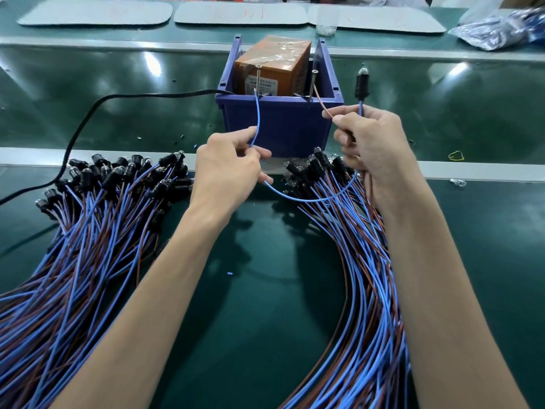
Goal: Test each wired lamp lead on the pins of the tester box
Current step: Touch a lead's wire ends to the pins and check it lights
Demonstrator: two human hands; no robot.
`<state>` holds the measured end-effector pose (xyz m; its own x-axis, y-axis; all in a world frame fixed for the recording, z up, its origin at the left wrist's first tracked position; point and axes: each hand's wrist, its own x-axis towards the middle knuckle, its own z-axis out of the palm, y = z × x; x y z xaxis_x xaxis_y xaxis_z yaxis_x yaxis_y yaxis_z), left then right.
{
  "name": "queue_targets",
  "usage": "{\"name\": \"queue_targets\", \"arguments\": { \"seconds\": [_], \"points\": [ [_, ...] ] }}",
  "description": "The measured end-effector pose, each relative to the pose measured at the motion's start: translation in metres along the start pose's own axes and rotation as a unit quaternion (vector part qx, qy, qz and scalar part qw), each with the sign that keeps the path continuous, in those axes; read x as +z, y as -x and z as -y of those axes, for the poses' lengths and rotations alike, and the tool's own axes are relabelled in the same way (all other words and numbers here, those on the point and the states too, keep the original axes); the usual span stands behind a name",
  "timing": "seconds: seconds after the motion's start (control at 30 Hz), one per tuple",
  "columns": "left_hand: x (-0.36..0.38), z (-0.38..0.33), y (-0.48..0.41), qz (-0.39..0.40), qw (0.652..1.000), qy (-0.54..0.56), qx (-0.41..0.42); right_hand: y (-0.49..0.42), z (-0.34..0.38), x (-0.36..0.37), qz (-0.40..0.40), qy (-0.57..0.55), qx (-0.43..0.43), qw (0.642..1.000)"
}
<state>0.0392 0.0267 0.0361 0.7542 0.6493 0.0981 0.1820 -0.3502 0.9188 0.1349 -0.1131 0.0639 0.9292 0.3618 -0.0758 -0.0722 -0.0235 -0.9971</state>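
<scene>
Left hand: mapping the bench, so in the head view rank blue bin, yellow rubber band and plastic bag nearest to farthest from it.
1. Blue bin, just ahead of the left hand.
2. Yellow rubber band, right, on the belt.
3. Plastic bag, far back right.

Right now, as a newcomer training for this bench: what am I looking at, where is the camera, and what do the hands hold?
A camera on the worker's head looks down at two bare hands; no machine. On the green bench a blue bin holds the orange tester box with two screw-like pins. The left hand pinches a blue wire reaching up to the left pin. The right hand pinches a brown wire reaching the right pin and holds its lamp upright. Wired lamps lie in a left pile and a right pile; a black cable runs to the bin.
</scene>
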Motion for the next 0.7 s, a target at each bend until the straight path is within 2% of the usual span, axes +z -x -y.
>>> {"name": "queue_targets", "arguments": {
  "seconds": [0.7],
  "points": [
    [-0.0007,0.0022,-0.0004,0.017,1.0,-0.007,0.001,0.0037,0.0019,-0.0003,0.017,-0.002,-0.006,1.0]
  ]
}}
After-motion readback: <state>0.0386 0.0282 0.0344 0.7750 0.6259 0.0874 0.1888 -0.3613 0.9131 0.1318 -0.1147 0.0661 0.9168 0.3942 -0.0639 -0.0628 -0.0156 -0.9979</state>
